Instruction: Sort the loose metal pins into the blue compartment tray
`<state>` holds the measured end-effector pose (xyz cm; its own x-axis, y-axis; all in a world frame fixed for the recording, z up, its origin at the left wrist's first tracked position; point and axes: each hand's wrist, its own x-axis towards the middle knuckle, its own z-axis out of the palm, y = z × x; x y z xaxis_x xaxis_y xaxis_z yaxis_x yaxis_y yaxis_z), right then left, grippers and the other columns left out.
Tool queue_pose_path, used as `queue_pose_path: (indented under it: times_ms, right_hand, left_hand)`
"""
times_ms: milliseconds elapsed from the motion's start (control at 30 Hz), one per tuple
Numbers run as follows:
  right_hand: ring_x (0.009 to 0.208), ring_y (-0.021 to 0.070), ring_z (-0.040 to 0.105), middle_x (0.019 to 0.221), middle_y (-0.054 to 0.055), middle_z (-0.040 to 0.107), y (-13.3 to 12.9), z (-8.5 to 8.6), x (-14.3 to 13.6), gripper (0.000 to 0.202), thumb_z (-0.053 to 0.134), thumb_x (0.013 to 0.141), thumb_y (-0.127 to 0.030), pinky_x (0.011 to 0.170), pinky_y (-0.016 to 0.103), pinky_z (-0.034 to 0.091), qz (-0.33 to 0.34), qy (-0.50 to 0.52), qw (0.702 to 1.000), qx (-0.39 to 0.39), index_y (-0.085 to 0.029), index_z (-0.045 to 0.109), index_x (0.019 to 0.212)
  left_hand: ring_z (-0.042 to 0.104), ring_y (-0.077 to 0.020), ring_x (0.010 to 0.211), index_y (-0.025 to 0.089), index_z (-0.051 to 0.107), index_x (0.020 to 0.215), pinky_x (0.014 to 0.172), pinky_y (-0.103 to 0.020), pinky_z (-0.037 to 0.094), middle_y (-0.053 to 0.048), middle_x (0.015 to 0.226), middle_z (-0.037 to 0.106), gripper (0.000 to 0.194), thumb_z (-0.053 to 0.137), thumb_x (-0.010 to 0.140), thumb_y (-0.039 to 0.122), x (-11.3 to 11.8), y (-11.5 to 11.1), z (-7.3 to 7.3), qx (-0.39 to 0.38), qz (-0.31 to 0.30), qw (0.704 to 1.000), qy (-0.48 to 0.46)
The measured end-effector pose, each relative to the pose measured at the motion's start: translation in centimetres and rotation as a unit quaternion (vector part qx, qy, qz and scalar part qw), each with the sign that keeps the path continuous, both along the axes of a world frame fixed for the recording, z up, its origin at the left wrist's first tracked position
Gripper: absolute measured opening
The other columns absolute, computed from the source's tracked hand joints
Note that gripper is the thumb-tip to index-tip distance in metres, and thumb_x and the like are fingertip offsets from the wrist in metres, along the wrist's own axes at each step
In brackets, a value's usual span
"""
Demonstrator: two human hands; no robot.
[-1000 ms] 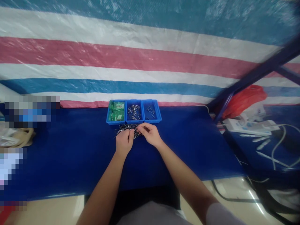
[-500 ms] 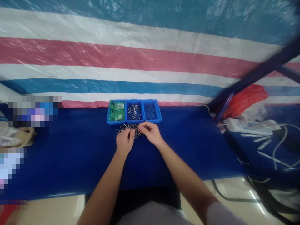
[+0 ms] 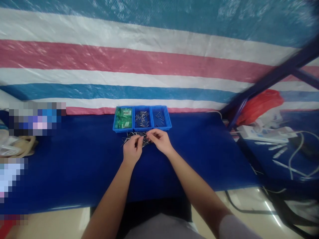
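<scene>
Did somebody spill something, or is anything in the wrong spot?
Maybe: a pile of metal bits lies loose on the table, while similar bits sit in the middle bin and right bin just beyond. I can't tell whether the pile was spilled or put there.

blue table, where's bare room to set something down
The table looks bare right of the right hand, toward the dark blue frame, and left of the left hand, short of the beige container. Crowded around the hands: a pile of thin metal pieces, with three blue bins beyond.
</scene>
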<state>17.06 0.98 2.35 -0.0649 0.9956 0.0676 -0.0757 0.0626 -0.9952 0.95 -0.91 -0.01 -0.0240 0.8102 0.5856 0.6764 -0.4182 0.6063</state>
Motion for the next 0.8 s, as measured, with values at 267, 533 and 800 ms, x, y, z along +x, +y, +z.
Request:
queue_pose_path:
  times_ms: [267,533,800]
  right_hand:
    - [0.062,0.0138,0.063,0.074,0.003,0.071,0.23,-0.78,0.13,0.034,0.073,0.078,-0.052,0.057,0.026,0.051,0.000,0.007,1.000,-0.005,-0.019,0.071,0.088]
    - [0.062,0.0143,0.064,0.074,0.003,0.071,0.22,-0.91,0.16,0.034,0.072,0.079,-0.052,0.058,0.027,0.053,0.002,0.006,1.000,-0.001,-0.020,0.071,0.089]
    - [0.063,0.0146,0.065,0.073,0.003,0.071,0.24,-1.04,0.14,0.032,0.073,0.079,-0.050,0.060,0.028,0.055,0.007,0.017,1.000,-0.001,-0.019,0.072,0.090]
  left_hand:
    - [0.066,-0.0121,0.062,0.019,0.065,0.102,0.063,-0.023,0.049,-0.001,0.070,0.069,0.020,0.055,0.093,0.034,0.22,-0.03,-0.01,-0.009,0.003,1.000,-0.019]
    - [0.065,-0.0116,0.060,0.020,0.065,0.104,0.063,-0.022,0.048,0.001,0.066,0.067,0.019,0.056,0.093,0.032,0.19,-0.07,0.09,-0.017,0.003,1.000,-0.024]
    - [0.065,-0.0117,0.061,0.020,0.064,0.104,0.064,-0.023,0.049,0.001,0.068,0.068,0.018,0.055,0.092,0.030,0.22,-0.12,0.15,-0.019,0.006,1.000,-0.024]
